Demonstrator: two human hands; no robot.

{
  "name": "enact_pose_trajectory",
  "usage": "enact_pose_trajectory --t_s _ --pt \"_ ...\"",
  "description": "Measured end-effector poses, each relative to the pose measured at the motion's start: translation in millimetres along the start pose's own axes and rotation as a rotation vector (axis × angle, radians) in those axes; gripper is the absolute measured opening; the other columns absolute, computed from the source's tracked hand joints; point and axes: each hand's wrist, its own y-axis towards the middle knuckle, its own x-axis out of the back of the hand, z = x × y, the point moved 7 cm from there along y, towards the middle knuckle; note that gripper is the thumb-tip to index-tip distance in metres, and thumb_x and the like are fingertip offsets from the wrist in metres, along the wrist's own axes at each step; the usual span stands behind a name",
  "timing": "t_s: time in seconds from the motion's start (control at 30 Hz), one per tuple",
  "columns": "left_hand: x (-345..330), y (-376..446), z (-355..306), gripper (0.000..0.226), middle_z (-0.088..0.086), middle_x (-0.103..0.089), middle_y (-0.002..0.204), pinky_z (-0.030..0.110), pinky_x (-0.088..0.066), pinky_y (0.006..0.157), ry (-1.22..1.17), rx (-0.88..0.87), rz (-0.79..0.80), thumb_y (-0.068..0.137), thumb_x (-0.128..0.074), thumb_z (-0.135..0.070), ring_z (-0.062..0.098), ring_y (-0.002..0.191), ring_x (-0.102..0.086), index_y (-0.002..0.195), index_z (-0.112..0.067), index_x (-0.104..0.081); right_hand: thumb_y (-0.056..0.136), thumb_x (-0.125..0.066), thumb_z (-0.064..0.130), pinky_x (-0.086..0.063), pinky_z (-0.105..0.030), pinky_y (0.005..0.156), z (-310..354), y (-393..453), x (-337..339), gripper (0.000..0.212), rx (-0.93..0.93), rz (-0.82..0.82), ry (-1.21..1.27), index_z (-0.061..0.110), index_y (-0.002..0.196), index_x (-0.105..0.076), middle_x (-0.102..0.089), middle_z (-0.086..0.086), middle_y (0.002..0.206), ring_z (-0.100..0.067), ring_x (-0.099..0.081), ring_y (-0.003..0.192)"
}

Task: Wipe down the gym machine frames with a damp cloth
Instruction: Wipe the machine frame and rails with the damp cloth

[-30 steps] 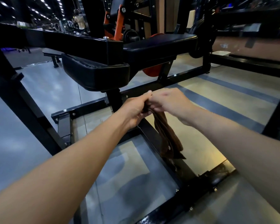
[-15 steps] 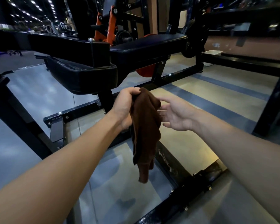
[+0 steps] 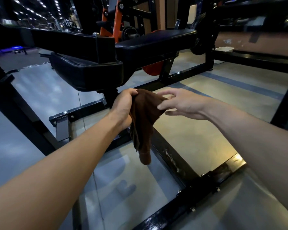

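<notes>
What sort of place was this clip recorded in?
Most likely a commercial gym floor. A black padded bench sits on a black steel machine frame, an orange machine arm stands behind it, and rows of ceiling lights run back over more equipment.

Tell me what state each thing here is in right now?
Left hand: gripping the brown cloth's top.
Brown cloth: bunched, hanging down, off the frame.
Right hand: fingers spread, at the cloth's edge.
Frame bar: smeared, untouched by the cloth.
Black seat pad: unoccupied.
</notes>
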Motion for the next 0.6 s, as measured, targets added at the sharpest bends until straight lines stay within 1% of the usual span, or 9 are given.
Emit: enact_pose_trajectory --t_s 0.07,0.13,0.2,0.23,0.33,0.4,0.47,0.53,0.6 --pt "10.6 4.9 0.8 0.022 0.005 -0.073 0.087 0.037 -0.054 0.085 0.053 -0.014 -0.054 0.097 -0.05 -0.021 0.019 0.09 -0.07 0.097 -0.012 -0.071 0.092 -0.074 0.006 -0.059 -0.027 0.087 3.3 0.4 2.1 0.035 0.022 -0.075 -0.103 0.019 0.124 -0.07 -0.073 -0.003 0.111 -0.017 -0.07 0.107" --pt "23.2 13.5 -0.4 0.022 0.005 -0.074 0.095 0.039 -0.054 0.096 0.25 -0.067 -0.123 0.096 -0.052 -0.019 0.022 0.1 -0.069 0.098 -0.015 -0.074 0.093 -0.074 0.01 -0.061 -0.029 0.084 7.5 0.8 8.7 0.021 0.077 -0.196 -0.09 0.018 0.112 -0.075 -0.074 -0.003 0.103 -0.017 -0.069 0.1" --pt "31.6 15.2 -3.4 0.02 0.002 -0.072 0.099 0.031 -0.057 0.09 0.478 -0.139 -0.181 0.102 -0.052 -0.018 0.018 0.099 -0.069 0.105 -0.022 -0.072 0.093 -0.076 0.019 -0.057 -0.029 0.075 11.1 1.8 17.3 0.012 0.125 -0.31 -0.171 0.022 0.105 -0.077 -0.072 0.001 0.096 -0.014 -0.065 0.091" --pt "34.0 14.7 -4.3 0.019 0.0 -0.071 0.099 0.029 -0.057 0.086 0.55 -0.18 -0.192 0.104 -0.052 -0.019 0.016 0.097 -0.069 0.108 -0.023 -0.07 0.095 -0.075 0.023 -0.053 -0.028 0.073 12.5 2.6 18.9 0.012 0.145 -0.345 -0.246 0.023 0.106 -0.077 -0.07 0.004 0.095 -0.012 -0.064 0.09" --pt "38.6 13.5 -3.0 0.018 -0.004 -0.068 0.093 0.03 -0.058 0.082 0.639 -0.269 -0.202 0.104 -0.054 -0.019 0.014 0.089 -0.069 0.112 -0.021 -0.07 0.101 -0.065 0.027 -0.054 -0.03 0.081 17.3 3.5 14.6 0.017 0.221 -0.401 -0.485 0.023 0.114 -0.076 -0.07 0.008 0.099 -0.011 -0.064 0.092" --pt "40.0 14.7 -1.5 0.018 -0.005 -0.068 0.094 0.028 -0.057 0.083 0.661 -0.289 -0.214 0.104 -0.055 -0.019 0.012 0.089 -0.068 0.112 -0.021 -0.071 0.106 -0.056 0.029 -0.051 -0.031 0.082 22.5 0.3 7.6 0.021 0.269 -0.419 -0.651 0.022 0.114 -0.073 -0.07 0.007 0.101 -0.013 -0.063 0.094" --pt "40.2 16.4 -1.6 0.015 -0.004 -0.07 0.099 0.027 -0.057 0.086 0.631 -0.295 -0.221 0.103 -0.059 -0.022 0.011 0.094 -0.068 0.111 -0.022 -0.071 0.108 -0.047 0.029 -0.047 -0.032 0.077 23.0 -0.7 6.5 0.026 0.271 -0.439 -0.67 0.015 0.11 -0.07 -0.068 0.004 0.097 -0.014 -0.061 0.09" --pt "39.5 18.7 -0.9 0.012 0.0 -0.073 0.102 0.03 -0.06 0.087 0.508 -0.251 -0.212 0.101 -0.062 -0.022 0.015 0.096 -0.07 0.109 -0.02 -0.071 0.109 -0.04 0.028 -0.048 -0.037 0.071 18.3 1.5 7.9 0.041 0.229 -0.402 -0.545 -0.003 0.1 -0.065 -0.062 -0.006 0.085 -0.02 -0.059 0.081" --pt "38.6 22.3 0.8 0.012 0.004 -0.074 0.104 0.035 -0.061 0.088 0.36 -0.187 -0.198 0.1 -0.065 -0.023 0.019 0.096 -0.073 0.108 -0.018 -0.071 0.108 -0.037 0.031 -0.059 -0.047 0.074 15.1 2.9 5.5 0.049 0.191 -0.307 -0.344 -0.012 0.102 -0.059 -0.057 -0.014 0.083 -0.027 -0.058 0.079"
